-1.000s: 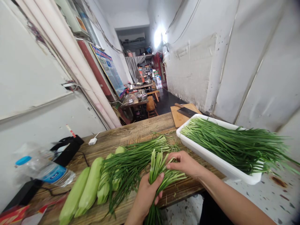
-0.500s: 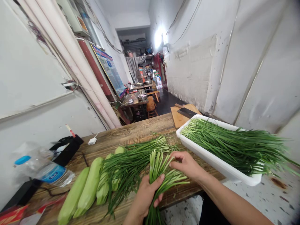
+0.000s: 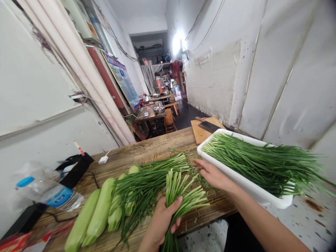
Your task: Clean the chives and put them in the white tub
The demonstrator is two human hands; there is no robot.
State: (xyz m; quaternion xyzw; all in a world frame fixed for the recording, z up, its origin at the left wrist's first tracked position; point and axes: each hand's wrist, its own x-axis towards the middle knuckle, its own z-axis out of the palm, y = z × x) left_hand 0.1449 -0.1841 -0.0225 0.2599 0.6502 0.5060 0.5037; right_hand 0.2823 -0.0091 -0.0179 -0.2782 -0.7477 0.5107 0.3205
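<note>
My left hand [image 3: 164,218] is wrapped round a bunch of garlic chives [image 3: 181,196], its pale cut ends fanned upward and the green leaves hanging below. To the right, my right hand [image 3: 208,173] is apart from the bunch, fingers stretched out over a small heap of chive scraps [image 3: 203,181]. More garlic chives [image 3: 154,175] lie loose on the wooden table [image 3: 168,138], their leaves draped partly over several pale green zucchini [image 3: 101,210]. A white plastic tub [image 3: 244,187] beside my right arm holds a large pile of garlic chives [image 3: 252,159].
Behind the tub lies a cutting board [image 3: 199,131] with a cleaver [image 3: 208,126] on it. A water bottle [image 3: 56,196], a black box [image 3: 78,168] and a white charger [image 3: 103,159] are at the left. A person [image 3: 158,84] stands by tables at the back.
My right hand has left the bunch, moved slightly right towards the scraps and spread its fingers. My left hand keeps its hold on the garlic chives, almost unmoved.
</note>
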